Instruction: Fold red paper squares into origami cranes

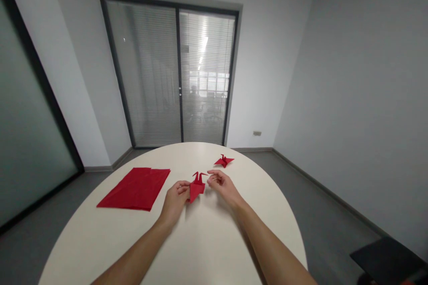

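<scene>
My left hand (175,200) pinches a folded red paper crane (196,186) by its left wing, just above the white round table (207,240). Just right of that crane is my right hand (221,183), its fingers curled close to the right wing tip; I cannot see whether they touch it. A second, finished red crane (224,160) sits on the table farther back and to the right, apart from both hands.
A stack of flat red paper sheets (135,188) lies on the table to the left. Beyond the table stands a glass sliding door with blinds (177,71). A dark object (391,260) sits low at the right, off the table.
</scene>
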Tool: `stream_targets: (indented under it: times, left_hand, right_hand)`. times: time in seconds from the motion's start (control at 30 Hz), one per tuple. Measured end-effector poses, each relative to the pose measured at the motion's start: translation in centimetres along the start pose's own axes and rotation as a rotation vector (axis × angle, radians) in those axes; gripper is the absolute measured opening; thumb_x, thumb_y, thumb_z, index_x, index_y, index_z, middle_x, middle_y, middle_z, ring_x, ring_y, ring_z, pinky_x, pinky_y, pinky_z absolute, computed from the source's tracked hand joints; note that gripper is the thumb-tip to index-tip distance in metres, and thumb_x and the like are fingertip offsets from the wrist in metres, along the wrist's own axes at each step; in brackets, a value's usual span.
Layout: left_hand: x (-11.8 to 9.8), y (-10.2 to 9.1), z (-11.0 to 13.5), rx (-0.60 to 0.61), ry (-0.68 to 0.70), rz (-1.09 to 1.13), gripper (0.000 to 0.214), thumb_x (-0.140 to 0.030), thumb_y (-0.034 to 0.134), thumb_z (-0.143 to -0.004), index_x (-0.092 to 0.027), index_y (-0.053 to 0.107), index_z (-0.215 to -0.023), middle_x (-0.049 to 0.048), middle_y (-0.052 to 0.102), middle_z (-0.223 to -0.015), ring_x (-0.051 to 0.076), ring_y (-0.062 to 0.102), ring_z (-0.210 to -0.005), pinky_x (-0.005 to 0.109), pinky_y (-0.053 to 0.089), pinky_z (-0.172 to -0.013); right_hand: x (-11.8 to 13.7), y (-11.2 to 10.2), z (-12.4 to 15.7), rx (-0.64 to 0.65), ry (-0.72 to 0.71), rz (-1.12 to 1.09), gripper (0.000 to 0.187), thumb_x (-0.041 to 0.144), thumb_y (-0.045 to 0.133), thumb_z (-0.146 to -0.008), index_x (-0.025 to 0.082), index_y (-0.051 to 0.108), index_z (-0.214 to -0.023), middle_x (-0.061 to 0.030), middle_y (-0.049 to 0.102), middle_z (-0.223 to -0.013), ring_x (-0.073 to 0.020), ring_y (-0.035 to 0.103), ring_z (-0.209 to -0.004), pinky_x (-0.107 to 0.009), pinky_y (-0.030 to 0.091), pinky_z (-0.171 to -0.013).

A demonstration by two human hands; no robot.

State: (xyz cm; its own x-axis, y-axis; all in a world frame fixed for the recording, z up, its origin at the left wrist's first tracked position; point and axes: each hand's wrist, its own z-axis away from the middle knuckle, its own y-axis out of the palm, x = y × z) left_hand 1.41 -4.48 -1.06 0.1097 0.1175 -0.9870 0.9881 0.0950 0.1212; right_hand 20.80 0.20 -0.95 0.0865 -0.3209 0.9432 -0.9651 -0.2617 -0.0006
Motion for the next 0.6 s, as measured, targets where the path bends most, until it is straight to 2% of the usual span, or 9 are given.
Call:
stream_targets:
  times: [0.1,0.17,0.3,0.43,0.6]
  left_hand:
    - [-0.1,-0.1,-0.1,-0.018,-0.026,0.043,0.039,-0.037,0.079,-0.061,-0.017,0.06,-0.089,0.0037,0.073,-0.075,0.018,0.068,-0.067,0.025,0.049,-0.06]
    - [0.0,-0.1,-0.1,-0.021,-0.05,0.068,0.039,-0.037,0.078,-0.061,-0.017,0.059,-0.09,0.0029,0.072,-0.074,0.018,0.068,-0.067,0.025,0.049,-0.061]
    - [0.0,0.0,0.1,-0.026,-0.091,0.096,0.04,-0.037,0.079,-0.062,-0.017,0.058,-0.091,0.0017,0.071,-0.071,0.017,0.068,-0.07,0.023,0.048,-0.062]
    - [-0.1,0.2,0.2,-0.01,-0.106,0.105,0.044,-0.04,0.081,-0.062,-0.017,0.058,-0.092,0.0025,0.072,-0.073,0.018,0.07,-0.075,0.022,0.046,-0.061]
    - [0.2,0.2,0.1,-0.042,-0.103,0.129,0.046,-0.042,0.081,-0.06,-0.017,0.057,-0.09,0.0042,0.073,-0.078,0.018,0.069,-0.074,0.022,0.047,-0.06]
  right_hand:
    - [0.1,0.3,0.5,0.121,0.067,-0.001,0.056,0.038,0.083,-0.069,0.021,0.061,-0.118,-0.004,0.07,-0.091,-0.017,0.066,-0.08,-0.032,0.049,-0.076]
    - [0.3,0.9,0.7,0.151,0.097,-0.041,0.062,0.036,0.084,-0.066,0.02,0.059,-0.12,-0.0039,0.071,-0.089,-0.0178,0.068,-0.079,-0.032,0.05,-0.077]
    - [0.4,1.5,0.6,0.12,0.085,-0.045,0.055,0.038,0.082,-0.068,0.021,0.058,-0.114,-0.0008,0.072,-0.078,-0.0171,0.067,-0.072,-0.031,0.048,-0.072]
    - [0.3,1.2,0.4,0.13,0.078,-0.096,0.047,0.038,0.083,-0.068,0.023,0.055,-0.103,-0.0009,0.074,-0.081,-0.0172,0.068,-0.074,-0.03,0.047,-0.074]
    - [0.2,1.1,0.7,0.125,0.102,-0.075,0.048,0.038,0.08,-0.071,0.022,0.054,-0.108,-0.0019,0.074,-0.079,-0.0182,0.068,-0.074,-0.03,0.046,-0.072]
